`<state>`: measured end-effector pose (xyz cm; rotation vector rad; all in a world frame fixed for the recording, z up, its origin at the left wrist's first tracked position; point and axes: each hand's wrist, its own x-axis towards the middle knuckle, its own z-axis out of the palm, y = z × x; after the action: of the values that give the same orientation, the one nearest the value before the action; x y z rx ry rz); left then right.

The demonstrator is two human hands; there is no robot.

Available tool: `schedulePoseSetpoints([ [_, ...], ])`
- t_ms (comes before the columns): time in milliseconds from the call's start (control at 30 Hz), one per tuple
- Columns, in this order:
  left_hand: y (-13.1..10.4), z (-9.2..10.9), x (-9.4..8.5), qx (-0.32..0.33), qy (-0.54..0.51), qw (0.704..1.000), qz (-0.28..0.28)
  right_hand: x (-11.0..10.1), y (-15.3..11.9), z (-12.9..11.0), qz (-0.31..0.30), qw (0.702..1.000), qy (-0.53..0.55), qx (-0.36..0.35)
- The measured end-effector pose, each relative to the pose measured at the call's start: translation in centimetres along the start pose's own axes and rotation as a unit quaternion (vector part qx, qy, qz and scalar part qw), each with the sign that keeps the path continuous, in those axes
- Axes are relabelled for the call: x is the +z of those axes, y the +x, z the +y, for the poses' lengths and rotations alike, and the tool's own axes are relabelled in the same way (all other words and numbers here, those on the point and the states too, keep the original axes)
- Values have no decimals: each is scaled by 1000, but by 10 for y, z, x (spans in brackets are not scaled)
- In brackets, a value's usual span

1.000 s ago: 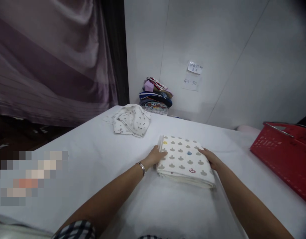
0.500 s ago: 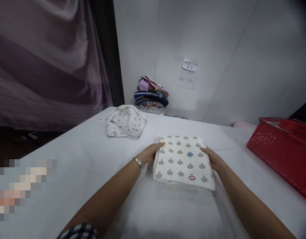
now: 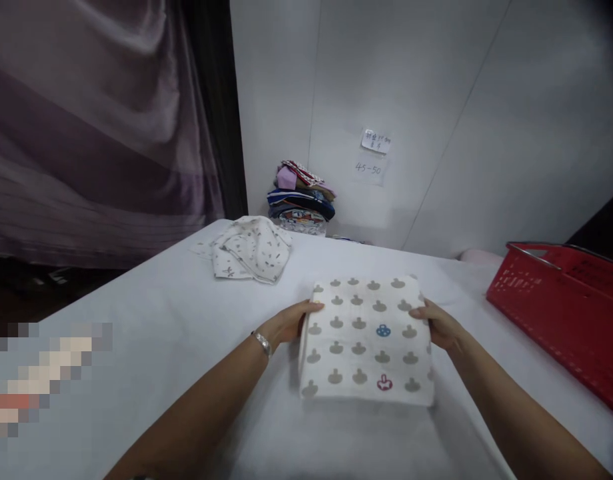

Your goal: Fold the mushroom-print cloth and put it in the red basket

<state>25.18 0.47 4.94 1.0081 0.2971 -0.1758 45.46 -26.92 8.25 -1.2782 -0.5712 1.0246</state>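
Between my two hands is a folded white cloth [image 3: 369,343] printed with grey mushroom-like shapes, plus one blue and one red. My left hand [image 3: 291,321] grips its left edge, thumb on top and fingers underneath. On the opposite edge, my right hand [image 3: 439,323] pinches it the same way. The fingers below the cloth are hidden. Farther back on the left lies a crumpled white cloth [image 3: 256,250] with small dark prints, apart from both hands.
A white-covered table [image 3: 186,333] spreads beneath. On the right stands a red plastic basket [image 3: 551,307] with a metal handle. Folded fabrics [image 3: 301,200] are stacked by the wall, below paper notes [image 3: 375,141]. A purple curtain [image 3: 86,133] hangs at left.
The folded cloth has come nearer to me and looks larger, with both hands still on its sides. The view has shifted slightly; the crumpled cloth has stayed in place.
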Motion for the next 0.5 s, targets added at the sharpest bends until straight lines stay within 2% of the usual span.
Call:
schedulePoseSetpoints([
  [100, -14, -1, 0, 61, 38, 995, -64, 10, -16, -11, -69, 997, -43, -8],
  [167, -24, -1, -2, 71, 70, 990, -100, 22, -31, -21, -109, 988, -106, -34],
  [233, -35, -2, -3, 62, 118, 983, -124, 40, -49, -32, -140, 966, -206, -67],
  [300, -46, -3, -3, 70, 172, 975, -126, 64, -68, -45, -171, 932, -305, -89],
  [400, -64, -6, 3, 135, 222, 960, -99, 97, -94, -60, -233, 895, -359, -128],
  [467, -76, -10, 10, 179, 229, 954, -77, 107, -105, -65, -258, 874, -376, -169],
  [500, -81, -12, 13, 197, 228, 951, -64, 108, -108, -65, -251, 868, -387, -183],
])
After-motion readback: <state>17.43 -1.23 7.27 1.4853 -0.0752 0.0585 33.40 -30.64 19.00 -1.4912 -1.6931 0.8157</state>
